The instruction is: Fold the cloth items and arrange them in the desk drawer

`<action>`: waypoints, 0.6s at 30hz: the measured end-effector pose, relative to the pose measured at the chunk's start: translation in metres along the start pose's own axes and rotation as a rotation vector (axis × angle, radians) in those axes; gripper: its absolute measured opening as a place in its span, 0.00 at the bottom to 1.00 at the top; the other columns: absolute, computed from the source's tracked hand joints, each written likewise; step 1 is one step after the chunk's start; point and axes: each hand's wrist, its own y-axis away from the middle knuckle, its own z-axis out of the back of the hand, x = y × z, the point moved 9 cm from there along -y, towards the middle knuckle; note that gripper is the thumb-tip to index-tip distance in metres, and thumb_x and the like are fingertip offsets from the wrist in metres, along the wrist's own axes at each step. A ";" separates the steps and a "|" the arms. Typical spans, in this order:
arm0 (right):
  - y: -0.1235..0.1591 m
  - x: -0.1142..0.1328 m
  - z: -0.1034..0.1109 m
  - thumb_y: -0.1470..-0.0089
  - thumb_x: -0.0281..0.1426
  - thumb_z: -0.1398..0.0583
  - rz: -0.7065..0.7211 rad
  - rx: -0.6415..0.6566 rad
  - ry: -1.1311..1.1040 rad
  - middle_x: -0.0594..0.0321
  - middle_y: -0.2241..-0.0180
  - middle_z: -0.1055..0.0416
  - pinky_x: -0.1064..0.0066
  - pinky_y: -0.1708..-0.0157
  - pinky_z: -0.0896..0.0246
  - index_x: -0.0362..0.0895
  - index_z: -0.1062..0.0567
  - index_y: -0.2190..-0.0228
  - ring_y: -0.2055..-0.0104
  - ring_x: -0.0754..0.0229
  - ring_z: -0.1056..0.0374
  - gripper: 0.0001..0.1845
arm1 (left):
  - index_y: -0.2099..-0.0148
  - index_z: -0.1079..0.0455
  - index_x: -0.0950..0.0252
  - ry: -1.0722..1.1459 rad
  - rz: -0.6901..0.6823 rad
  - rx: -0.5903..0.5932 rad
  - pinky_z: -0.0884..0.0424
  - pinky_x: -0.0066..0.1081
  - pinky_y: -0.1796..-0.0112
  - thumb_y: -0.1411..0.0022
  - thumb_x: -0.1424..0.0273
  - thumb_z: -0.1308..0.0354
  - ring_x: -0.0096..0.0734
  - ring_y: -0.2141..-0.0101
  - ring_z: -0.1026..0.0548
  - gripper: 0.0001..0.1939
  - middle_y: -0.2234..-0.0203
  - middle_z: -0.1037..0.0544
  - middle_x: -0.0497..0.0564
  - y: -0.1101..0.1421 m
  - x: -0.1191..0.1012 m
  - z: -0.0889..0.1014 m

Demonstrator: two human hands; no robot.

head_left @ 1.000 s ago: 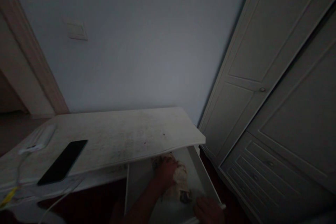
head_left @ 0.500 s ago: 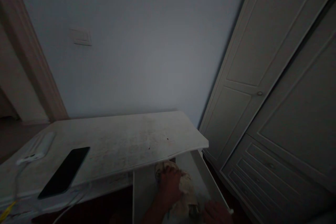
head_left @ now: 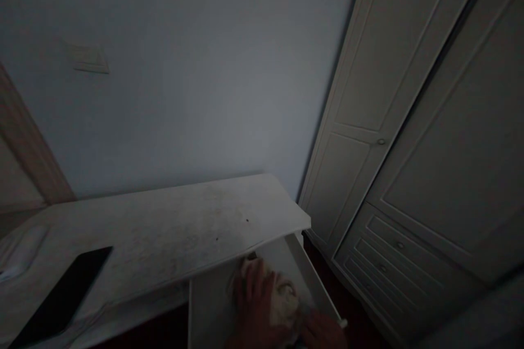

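The room is dim. A white drawer [head_left: 315, 283] stands pulled out under the right end of a white desk [head_left: 172, 229]. My left hand [head_left: 256, 302] reaches into the drawer, its fingers pressed over a pale crumpled cloth [head_left: 286, 297] on the drawer floor. My right hand [head_left: 321, 330] sits at the drawer's front right corner, partly cut off by the bottom of the picture. Its fingers are too dark to make out.
A black phone [head_left: 61, 297] lies on the left of the desk, with a pale flat device [head_left: 20, 251] beyond it. A tall white wardrobe [head_left: 409, 147] with small drawers stands close on the right. A wall switch [head_left: 88, 59] and a wooden door frame [head_left: 28, 152] lie left.
My view has swung right, so the desk and phone shifted left. My left hand has drawn the cloth toward the drawer's front. The right hand stays at the drawer's corner.
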 end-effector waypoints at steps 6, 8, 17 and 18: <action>0.004 0.000 0.001 0.25 0.28 0.57 -0.012 -0.115 -0.003 0.67 0.73 0.20 0.69 0.68 0.36 0.49 0.23 0.70 0.74 0.62 0.24 0.28 | 0.22 0.48 0.48 -0.083 0.112 -0.002 0.63 0.65 0.31 0.56 0.41 0.32 0.66 0.25 0.67 0.62 0.21 0.59 0.52 -0.010 0.021 -0.025; 0.007 0.001 -0.003 0.27 0.26 0.54 0.001 -0.144 -0.019 0.67 0.75 0.21 0.70 0.70 0.37 0.48 0.24 0.71 0.75 0.63 0.25 0.25 | 0.23 0.45 0.47 -0.069 0.018 0.013 0.57 0.63 0.30 0.55 0.40 0.32 0.64 0.25 0.61 0.59 0.22 0.53 0.51 -0.018 0.007 -0.029; 0.026 0.005 -0.024 0.31 0.31 0.44 -0.033 -0.153 -0.019 0.65 0.74 0.21 0.73 0.72 0.33 0.48 0.24 0.71 0.74 0.62 0.24 0.16 | 0.23 0.46 0.52 -0.036 -0.247 0.116 0.52 0.53 0.28 0.44 0.48 0.36 0.57 0.25 0.52 0.50 0.23 0.49 0.53 -0.031 -0.044 -0.034; 0.025 0.005 -0.024 0.32 0.32 0.43 -0.040 -0.152 -0.013 0.65 0.74 0.20 0.73 0.72 0.32 0.49 0.23 0.71 0.74 0.61 0.24 0.14 | 0.23 0.45 0.52 -0.038 -0.231 0.108 0.54 0.53 0.28 0.45 0.47 0.35 0.59 0.25 0.54 0.51 0.22 0.52 0.53 -0.032 -0.042 -0.034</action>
